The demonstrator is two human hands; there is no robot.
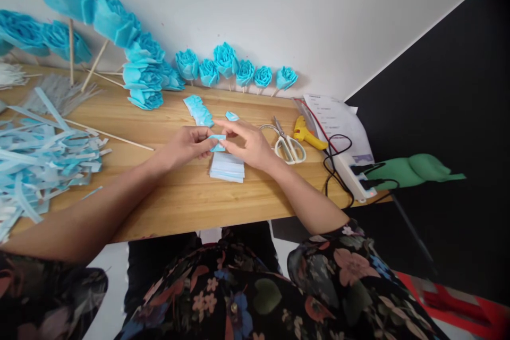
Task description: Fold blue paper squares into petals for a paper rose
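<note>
Faced a pale wall [287, 16] behind a wood-grained table [171, 196], with a black surface [450, 90] at right. Saw ruffled blue flowers [145, 71] far, thin strips [51, 159] heaped left, and white-handled scissors [292, 150] and a yellow glue gun [306, 132] right. Saw wood grain between the flat paper stack [227, 167] and near edge. Pinched a small blue piece [217, 144], just beyond the stack, in the left hand [191, 142]; touched its right side with the right hand's [247, 141] thumb, index finger spread; couldn't tell the rest.
</note>
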